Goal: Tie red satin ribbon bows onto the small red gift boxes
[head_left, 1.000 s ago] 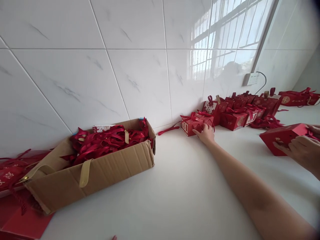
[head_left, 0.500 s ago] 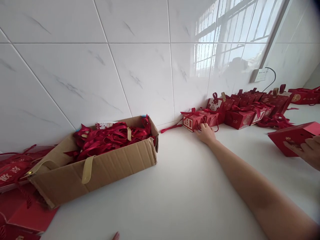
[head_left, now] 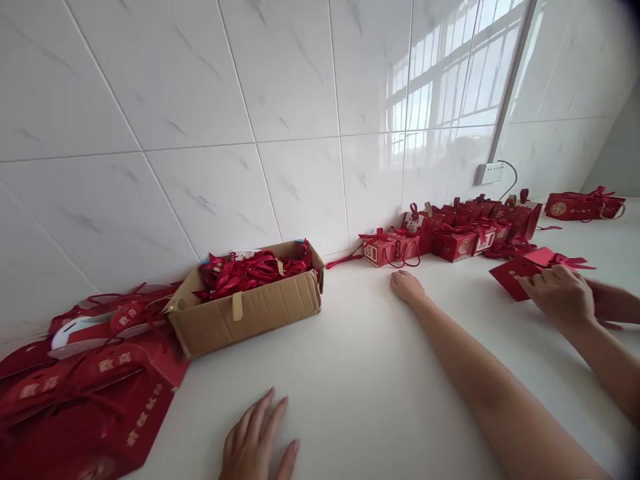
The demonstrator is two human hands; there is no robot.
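Note:
My left hand [head_left: 255, 440] is at the bottom of the view over the white tabletop [head_left: 320, 393], its fingers stretched out and holding nothing. Farther off, my right hand [head_left: 407, 288] rests low over the table with its fingers curled in. Nothing shows in it. Just behind it stand small red gift boxes [head_left: 379, 252] with ribbon bows and cord handles, close to the fingers but apart from them. Left of centre, a cardboard box [head_left: 265, 308] holds a tangled heap of dark red ribbons [head_left: 250, 273].
At right, another person's hands [head_left: 563, 297] hold a red gift box [head_left: 517, 273]. Several red boxes [head_left: 455, 243] line the tiled wall [head_left: 295, 180], below a power socket [head_left: 490, 173]. Large red gift boxes [head_left: 145, 427] crowd the left, and another red box [head_left: 575, 207] lies far right.
My right hand has drawn back from the small red gift box it was touching. My left hand has come further into view. The camera has turned, showing more of the other person's hands.

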